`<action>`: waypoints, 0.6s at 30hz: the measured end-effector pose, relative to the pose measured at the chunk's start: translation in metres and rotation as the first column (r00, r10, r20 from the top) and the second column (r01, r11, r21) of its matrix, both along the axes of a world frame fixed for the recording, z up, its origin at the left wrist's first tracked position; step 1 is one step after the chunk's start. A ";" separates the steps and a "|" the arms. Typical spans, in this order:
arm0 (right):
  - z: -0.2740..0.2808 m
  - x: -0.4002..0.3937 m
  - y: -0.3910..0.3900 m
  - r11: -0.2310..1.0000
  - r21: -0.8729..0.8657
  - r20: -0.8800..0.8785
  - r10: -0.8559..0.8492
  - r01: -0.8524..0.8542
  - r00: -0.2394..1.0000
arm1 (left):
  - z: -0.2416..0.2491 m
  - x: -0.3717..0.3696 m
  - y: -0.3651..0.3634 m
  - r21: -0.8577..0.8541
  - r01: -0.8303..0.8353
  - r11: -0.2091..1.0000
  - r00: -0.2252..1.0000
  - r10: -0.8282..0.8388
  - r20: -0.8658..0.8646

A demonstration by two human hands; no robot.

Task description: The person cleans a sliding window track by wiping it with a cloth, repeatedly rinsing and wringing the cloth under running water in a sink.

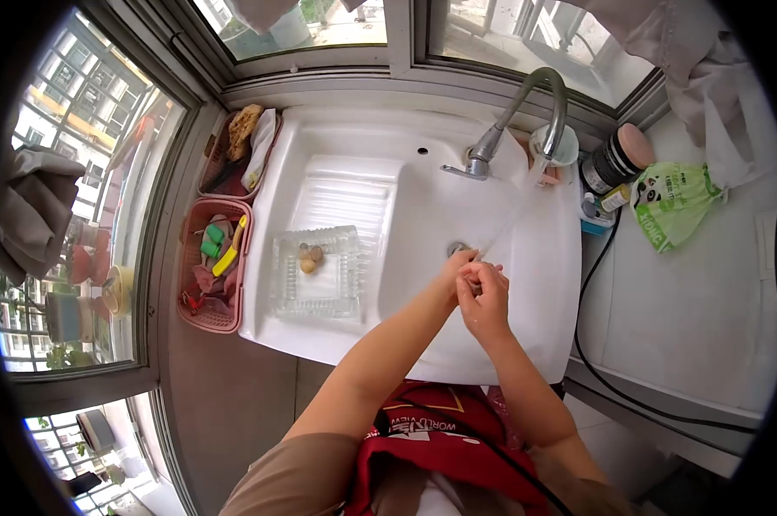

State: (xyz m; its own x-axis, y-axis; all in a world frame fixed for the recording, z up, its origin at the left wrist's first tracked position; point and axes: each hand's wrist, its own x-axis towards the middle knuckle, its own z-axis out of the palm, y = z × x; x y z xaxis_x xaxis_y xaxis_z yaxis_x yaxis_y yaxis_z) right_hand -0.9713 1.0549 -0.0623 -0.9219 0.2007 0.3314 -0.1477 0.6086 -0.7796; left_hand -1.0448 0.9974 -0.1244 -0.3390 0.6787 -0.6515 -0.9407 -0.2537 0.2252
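Over the basin of the white sink [423, 202], my two hands are close together in a thin stream of water. My left hand [460, 263] reaches in from the left; most of its fingers are hidden behind the right. My right hand [485, 297] is closed, its fingers curled against the left hand; anything inside it is hidden. Just beyond them lies the metal drain [458, 248]. Water runs down from the curved tap [489, 142]. On the ribbed board at left sits a square glass dish [341, 297] with several small brownish round things [308, 265].
Two pink baskets [209, 322] stand left of the sink, the nearer holding cloths and a yellow-handled tool. To the right are a dark jar [608, 168], a green plastic bag [670, 202] and a black cable [590, 344]. Windows line the back and left.
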 end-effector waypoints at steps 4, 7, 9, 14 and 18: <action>-0.044 -0.018 0.007 0.911 -0.212 0.073 -0.347 0.355 0.935 | 0.033 0.014 0.013 -0.141 -0.092 0.986 0.996 0.092 -0.012; -0.092 -0.033 0.054 0.755 -0.315 0.419 -0.432 0.575 0.798 | 0.011 0.023 0.005 -0.108 -0.106 0.988 0.994 0.103 -0.034; -0.108 -0.034 0.066 0.736 -0.225 0.438 -0.509 0.639 0.741 | 0.007 0.010 -0.011 -0.068 -0.077 0.995 0.991 0.069 -0.112; -0.078 -0.021 0.056 0.696 -0.461 0.863 0.209 0.550 0.460 | -0.006 -0.020 -0.052 -0.456 -0.013 0.890 0.989 -0.057 -0.139; -0.094 -0.011 0.052 0.768 -0.548 0.804 0.376 0.330 0.461 | -0.015 -0.029 -0.061 -0.666 0.010 0.746 0.942 -0.230 -0.243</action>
State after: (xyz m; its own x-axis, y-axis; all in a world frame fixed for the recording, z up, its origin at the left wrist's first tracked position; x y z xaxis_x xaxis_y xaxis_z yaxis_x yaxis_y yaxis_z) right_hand -0.9823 1.1071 -0.1559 -0.6317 -0.0203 -0.7750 0.7750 0.0082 -0.6319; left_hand -1.0740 0.9363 -0.1393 -0.5303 0.1771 -0.8291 -0.8138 0.1679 0.5564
